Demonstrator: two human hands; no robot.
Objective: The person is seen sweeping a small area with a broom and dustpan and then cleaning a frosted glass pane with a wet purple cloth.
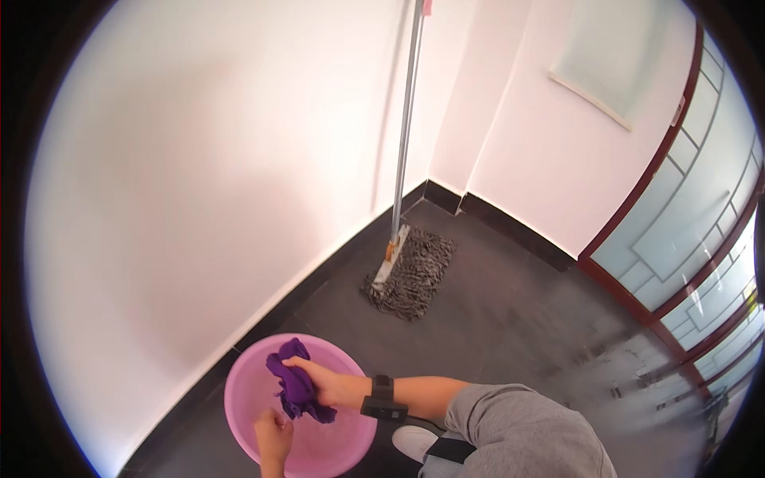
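A pink plastic basin (358, 439) stands on the dark tiled floor at the lower middle. Above it my right hand (317, 382), reaching in from the right, grips a crumpled purple cloth (294, 379). My left hand (275, 431) is lower and to the left, over the basin, just below the cloth. Its fingers are curled in, and no object shows in it. A strap with a small dark device (384, 409) sits around my right wrist.
A mop with a grey string head (418, 272) rests on the floor near the corner, its metal pole (406, 119) rising along the white wall (209, 179). My white shoe (413, 443) is right of the basin. Red-framed frosted glass doors (663, 239) stand at the right.
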